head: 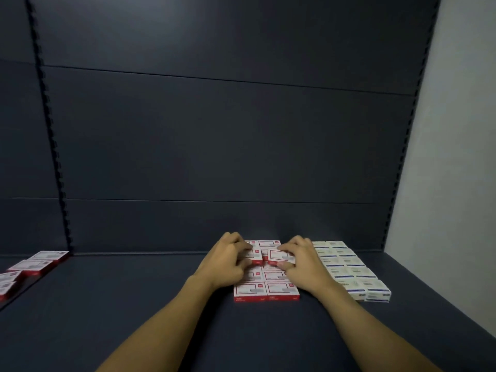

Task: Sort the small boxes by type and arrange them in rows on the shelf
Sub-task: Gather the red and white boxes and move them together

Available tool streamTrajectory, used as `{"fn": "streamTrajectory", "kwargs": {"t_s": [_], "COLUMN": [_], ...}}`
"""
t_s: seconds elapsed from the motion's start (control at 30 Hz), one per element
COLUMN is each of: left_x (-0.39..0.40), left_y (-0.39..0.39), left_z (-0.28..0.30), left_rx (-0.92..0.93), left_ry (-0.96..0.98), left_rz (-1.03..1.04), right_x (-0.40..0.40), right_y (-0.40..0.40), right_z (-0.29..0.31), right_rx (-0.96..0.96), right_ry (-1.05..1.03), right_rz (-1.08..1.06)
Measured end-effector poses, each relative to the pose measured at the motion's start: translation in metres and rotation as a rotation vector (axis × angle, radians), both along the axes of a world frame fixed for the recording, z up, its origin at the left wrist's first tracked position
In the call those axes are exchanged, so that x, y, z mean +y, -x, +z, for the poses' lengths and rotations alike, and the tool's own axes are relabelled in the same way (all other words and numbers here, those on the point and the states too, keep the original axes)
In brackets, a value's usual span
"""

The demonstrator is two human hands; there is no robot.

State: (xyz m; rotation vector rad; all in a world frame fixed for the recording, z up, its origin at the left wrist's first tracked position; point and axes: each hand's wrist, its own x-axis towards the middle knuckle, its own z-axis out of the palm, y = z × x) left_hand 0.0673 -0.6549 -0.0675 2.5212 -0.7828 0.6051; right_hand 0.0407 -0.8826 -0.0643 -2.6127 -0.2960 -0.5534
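Red boxes [266,287] are laid flat in two columns running away from the viewer; one tilted box [279,256] is pinched by the right hand [300,261], another [248,257] gripped by the left hand [228,260]

- The left hand [226,260] covers part of the red-and-white boxes [265,289] in the block's middle rows, so the count there cannot be told.
- The right hand [300,260] hides the block's three o'clock edge and the near edge of the blue-and-white boxes [351,272] beside it.
- Whether each hand pinches one box or only presses on it is unclear; the fingertips blur together.
- Printing on every box is too small to read.
- At nine o'clock, more red-and-white boxes [32,265] run off the picture's edge.
- Both forearms are cut off at six o'clock.
- The shelf [134,304] continues beyond the frame's lower edge.
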Motion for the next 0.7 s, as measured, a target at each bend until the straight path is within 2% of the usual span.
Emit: {"fn": "streamTrajectory", "kwargs": {"t_s": [0.2,0.43,0.7], "left_x": [-0.006,-0.001,0.002], "left_y": [0.002,-0.005,-0.004], "left_z": [-0.006,-0.01,-0.008], "left_rx": [-0.026,-0.059,-0.033], "left_ry": [0.002,-0.028,-0.067], "left_rz": [-0.005,-0.033,-0.041], "right_x": [0.0,-0.004,-0.007], "right_y": [-0.011,-0.025,-0.027], "right_z": [-0.009,-0.016,-0.017], "right_rx": [-0.058,-0.026,-0.03], "right_ry": [-0.146,-0.088,-0.072], "right_rz": [0.061,0.157,0.166]}}
